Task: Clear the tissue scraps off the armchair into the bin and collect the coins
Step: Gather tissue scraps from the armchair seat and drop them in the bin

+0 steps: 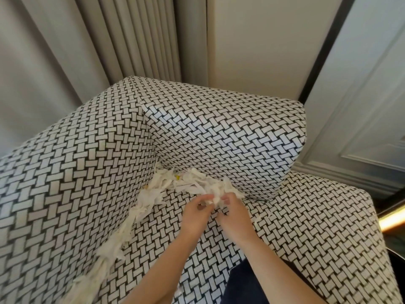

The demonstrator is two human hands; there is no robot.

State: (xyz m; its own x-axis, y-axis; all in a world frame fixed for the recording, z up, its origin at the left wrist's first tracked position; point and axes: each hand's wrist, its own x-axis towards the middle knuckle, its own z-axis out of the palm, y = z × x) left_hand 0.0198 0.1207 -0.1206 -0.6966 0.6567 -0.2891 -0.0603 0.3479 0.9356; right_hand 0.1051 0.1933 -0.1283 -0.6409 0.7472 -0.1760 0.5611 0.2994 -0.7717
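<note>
The tissue scraps (188, 183) are thin, white, torn strips in a loose band along the crease between the seat and the left armrest and back of the black-and-white patterned armchair (219, 132), from the far corner to the near left. At the right end of the band the left hand (195, 212) and right hand (235, 213), close together, each pinch a bunch of scraps with curled fingertips.
</note>
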